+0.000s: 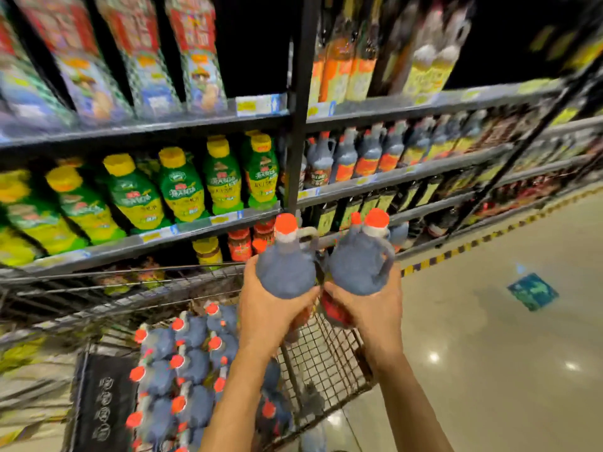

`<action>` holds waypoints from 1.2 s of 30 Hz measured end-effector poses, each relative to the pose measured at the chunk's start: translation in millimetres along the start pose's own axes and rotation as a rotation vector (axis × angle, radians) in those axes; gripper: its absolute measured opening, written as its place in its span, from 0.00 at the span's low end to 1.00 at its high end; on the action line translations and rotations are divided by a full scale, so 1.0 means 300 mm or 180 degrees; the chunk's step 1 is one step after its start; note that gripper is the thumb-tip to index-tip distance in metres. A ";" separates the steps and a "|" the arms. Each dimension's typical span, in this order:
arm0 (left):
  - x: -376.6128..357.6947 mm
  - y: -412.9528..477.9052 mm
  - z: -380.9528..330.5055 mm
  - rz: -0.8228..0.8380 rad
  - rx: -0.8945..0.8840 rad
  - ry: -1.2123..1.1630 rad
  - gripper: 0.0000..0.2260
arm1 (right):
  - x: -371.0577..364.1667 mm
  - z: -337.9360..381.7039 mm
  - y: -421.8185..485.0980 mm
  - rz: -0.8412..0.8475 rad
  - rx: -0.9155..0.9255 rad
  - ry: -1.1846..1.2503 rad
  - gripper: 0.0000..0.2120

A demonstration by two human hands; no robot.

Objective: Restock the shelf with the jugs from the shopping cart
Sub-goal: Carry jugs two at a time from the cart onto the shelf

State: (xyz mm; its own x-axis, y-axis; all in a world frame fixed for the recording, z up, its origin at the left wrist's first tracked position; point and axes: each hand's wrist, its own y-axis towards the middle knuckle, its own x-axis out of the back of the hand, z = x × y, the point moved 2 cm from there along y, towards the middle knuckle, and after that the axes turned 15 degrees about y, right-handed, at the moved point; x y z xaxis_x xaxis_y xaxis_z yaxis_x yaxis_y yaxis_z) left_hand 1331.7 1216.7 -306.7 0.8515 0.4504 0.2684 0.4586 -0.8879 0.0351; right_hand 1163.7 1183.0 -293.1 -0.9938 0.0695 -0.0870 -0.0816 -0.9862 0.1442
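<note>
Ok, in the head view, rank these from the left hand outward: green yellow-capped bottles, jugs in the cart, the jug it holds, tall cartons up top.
1. Jug in the left hand's grip, touching.
2. Cart jugs, just below and left.
3. Green bottles, up and left.
4. Tall cartons, highest, upper left.

Quick count: two jugs up in the air, left jug [285, 272] in the left hand [270, 311], right jug [357, 269] in the right hand [372, 308]. One wire cart [326, 350] with ten-ish spare jugs [192, 363], too blurry to nail down. Six green bottles [182, 187] front row on the shelf [195, 226].
</note>
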 end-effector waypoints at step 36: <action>-1.138 -0.312 -0.783 0.0693 -0.0736 0.0377 0.39 | 1.285 0.433 0.273 -0.1422 0.0329 0.0048 0.39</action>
State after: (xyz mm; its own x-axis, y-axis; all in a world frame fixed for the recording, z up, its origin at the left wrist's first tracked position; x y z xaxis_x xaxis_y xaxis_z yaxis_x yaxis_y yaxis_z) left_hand 938.5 1124.1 -175.6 0.8815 0.2460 0.4030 0.1879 -0.9658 0.1786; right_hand 764.2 1148.7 -186.7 -0.8583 0.4816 -0.1773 -0.5098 -0.8398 0.1867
